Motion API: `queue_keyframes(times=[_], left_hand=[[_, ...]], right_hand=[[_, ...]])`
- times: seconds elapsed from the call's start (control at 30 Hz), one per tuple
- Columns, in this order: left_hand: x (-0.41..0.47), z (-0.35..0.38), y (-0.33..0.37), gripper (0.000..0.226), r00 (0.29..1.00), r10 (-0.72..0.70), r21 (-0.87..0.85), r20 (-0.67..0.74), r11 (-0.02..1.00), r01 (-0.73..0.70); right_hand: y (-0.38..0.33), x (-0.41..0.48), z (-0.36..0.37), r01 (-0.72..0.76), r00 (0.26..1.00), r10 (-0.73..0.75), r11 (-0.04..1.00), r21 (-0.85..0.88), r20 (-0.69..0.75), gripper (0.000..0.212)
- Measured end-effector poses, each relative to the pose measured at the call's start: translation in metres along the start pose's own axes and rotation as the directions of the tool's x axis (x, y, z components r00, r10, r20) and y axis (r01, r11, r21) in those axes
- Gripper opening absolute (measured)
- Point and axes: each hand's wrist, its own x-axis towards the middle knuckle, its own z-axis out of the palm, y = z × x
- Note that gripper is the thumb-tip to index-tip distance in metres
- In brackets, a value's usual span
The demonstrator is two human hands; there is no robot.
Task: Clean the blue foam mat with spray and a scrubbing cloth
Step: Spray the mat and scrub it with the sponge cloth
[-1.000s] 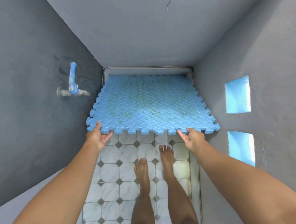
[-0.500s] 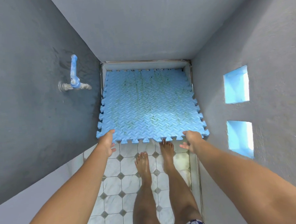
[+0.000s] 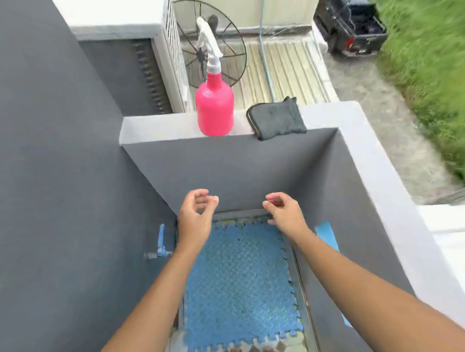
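hands free, supplies within reach

my left hand (image 3: 194,218) and right hand (image 3: 283,213) hang loosely curled and empty above the mat (image 3: 238,283), which lies flat on the floor between grey walls. the bottle (image 3: 215,108) and cloth (image 3: 276,117) sit side by side on the ledge (image 3: 158,127), presumably staged for reaching. the mat is blue, diamond-textured, jigsaw-edged, with dark grime.

The blue foam mat (image 3: 238,283) looks like soft matt foam with a raised diamond-plate texture and jigsaw edges. Spray bottle (image 3: 215,106) is glossy pink plastic with a white plastic trigger head. Cloth (image 3: 276,117) is dark grey, fuzzy microfibre-looking stuff. Walls (image 3: 239,170) are matt grey paint, slightly grainy. Floor tiles (image 3: 181,350) look shiny, marbled.
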Motion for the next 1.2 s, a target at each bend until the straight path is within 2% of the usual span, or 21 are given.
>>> queue_keyframes(times=[0.07,0.17,0.27,0.3,0.37,0.4,0.47,0.6,0.77,0.87,0.97,1.03,1.13,1.2], left_hand=[[0.024,0.006,0.051,0.025,0.991,0.125,0.044,-0.045,0.991,-0.123],[0.068,0.020,0.107,0.043,0.962,0.256,0.132,-0.092,0.961,-0.243],[0.116,0.039,0.143,0.070,0.927,0.346,0.228,-0.146,0.923,-0.309],[0.130,0.045,0.155,0.080,0.922,0.355,0.239,-0.153,0.919,-0.314],[0.154,0.056,0.175,0.095,0.924,0.349,0.237,-0.157,0.922,-0.307],[0.164,0.061,0.182,0.100,0.922,0.353,0.235,-0.160,0.920,-0.312],[0.183,0.071,0.192,0.104,0.903,0.400,0.238,-0.157,0.903,-0.358],[0.211,0.084,0.206,0.094,0.894,0.423,0.210,-0.149,0.897,-0.389],[0.207,0.087,0.202,0.056,0.832,0.508,0.182,-0.222,0.860,-0.477],[0.159,0.083,0.204,0.023,0.813,0.538,0.115,-0.225,0.843,-0.526],[0.118,0.073,0.190,0.006,0.833,0.517,0.060,-0.199,0.854,-0.516],[0.094,0.062,0.173,0.010,0.873,0.461,0.002,-0.158,0.884,-0.467],[0.061,0.045,0.129,0.023,0.932,0.361,-0.049,-0.039,0.931,-0.363],[0.039,0.036,0.085,0.020,0.949,0.315,-0.049,0.026,0.948,-0.313]], right_hand=[[-0.047,0.017,-0.014,0.163,0.985,-0.167,0.982,-0.096,-0.035,0.010],[-0.097,0.052,-0.031,0.308,0.943,-0.332,0.905,-0.294,-0.034,0.017],[-0.127,0.098,-0.034,0.449,0.848,-0.528,0.679,-0.582,0.038,0.040],[-0.134,0.113,-0.035,0.456,0.830,-0.553,0.596,-0.661,0.074,0.050],[-0.137,0.142,-0.040,0.418,0.863,-0.476,0.485,-0.768,0.169,0.068],[-0.134,0.153,-0.043,0.407,0.879,-0.428,0.447,-0.796,0.209,0.073],[-0.122,0.169,-0.046,0.419,0.868,-0.440,0.404,-0.813,0.228,0.073],[-0.114,0.178,-0.038,0.417,0.860,-0.486,0.494,-0.763,0.155,0.069],[-0.118,0.178,-0.043,0.428,0.871,-0.455,0.516,-0.742,0.186,0.062],[-0.134,0.169,-0.046,0.410,0.895,-0.414,0.621,-0.668,0.165,0.042],[-0.145,0.135,-0.050,0.386,0.923,-0.350,0.826,-0.411,0.162,0.035],[-0.138,0.099,-0.051,0.352,0.931,-0.323,0.917,-0.186,0.168,0.033],[-0.103,0.049,-0.047,0.292,0.948,-0.299,0.954,0.073,0.111,0.025],[-0.072,0.022,-0.040,0.193,0.975,-0.210,0.963,0.185,0.077,0.020]])
